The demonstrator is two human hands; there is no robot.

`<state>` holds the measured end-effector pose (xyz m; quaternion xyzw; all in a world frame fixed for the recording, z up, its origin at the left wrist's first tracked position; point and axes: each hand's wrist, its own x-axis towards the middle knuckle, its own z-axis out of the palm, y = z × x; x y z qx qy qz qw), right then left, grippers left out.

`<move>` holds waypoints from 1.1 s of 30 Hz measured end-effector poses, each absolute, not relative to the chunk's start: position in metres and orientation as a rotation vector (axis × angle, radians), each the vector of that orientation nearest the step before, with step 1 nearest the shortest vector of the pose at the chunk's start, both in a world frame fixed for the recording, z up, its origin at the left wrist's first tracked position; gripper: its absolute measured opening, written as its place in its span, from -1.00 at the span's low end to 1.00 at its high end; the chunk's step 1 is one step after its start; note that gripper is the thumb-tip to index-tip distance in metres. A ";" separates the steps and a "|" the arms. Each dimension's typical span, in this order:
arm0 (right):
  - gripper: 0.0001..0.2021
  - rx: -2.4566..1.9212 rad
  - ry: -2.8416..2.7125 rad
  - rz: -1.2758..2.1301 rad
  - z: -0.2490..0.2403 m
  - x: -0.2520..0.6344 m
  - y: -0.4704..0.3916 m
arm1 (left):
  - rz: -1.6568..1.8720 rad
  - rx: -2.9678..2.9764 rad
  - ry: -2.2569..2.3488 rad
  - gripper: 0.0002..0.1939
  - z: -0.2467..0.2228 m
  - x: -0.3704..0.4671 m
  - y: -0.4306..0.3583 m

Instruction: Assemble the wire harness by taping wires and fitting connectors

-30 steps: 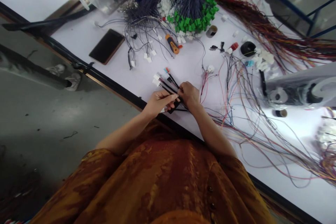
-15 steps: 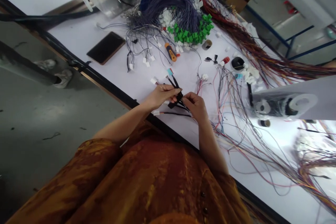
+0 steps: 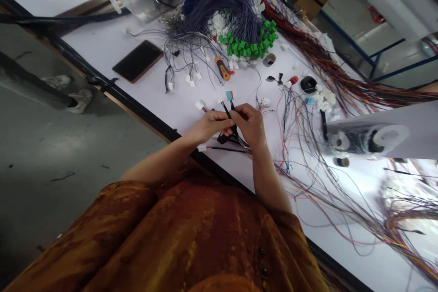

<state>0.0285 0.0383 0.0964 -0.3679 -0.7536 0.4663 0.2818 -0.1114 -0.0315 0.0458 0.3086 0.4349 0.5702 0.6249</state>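
Observation:
My left hand pinches a black-wrapped wire bundle near the table's front edge. Against it, my right hand has its fingers closed on the same bundle, just below the blue and orange connector. A white connector on a black lead points away beside that one. Under my hands lies a black piece, partly hidden. Closer to the edge, a white connector ends a black cable lying on the table.
A phone lies at the left, with an orange-black cutter beyond my hands. Green connectors on purple wires sit behind. Black tape, a plastic-wrapped pack and long loose wires spread right. A person's shoe is on the floor.
My right hand has moved up along the bundle, its fingers now just under the blue and orange connector, which has shifted slightly right. My left hand has stayed nearly in place.

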 end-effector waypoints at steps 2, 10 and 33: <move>-0.83 -0.950 -1.970 1.340 0.095 0.021 0.045 | 1.272 0.630 0.969 -0.66 0.049 -0.114 -0.031; -0.77 -1.001 -1.726 1.684 0.078 0.014 0.054 | 1.196 0.449 0.895 -0.82 0.046 -0.116 -0.024; -0.66 -1.130 -1.864 1.484 0.077 0.024 0.060 | 1.396 0.829 1.128 -0.63 0.044 -0.108 -0.032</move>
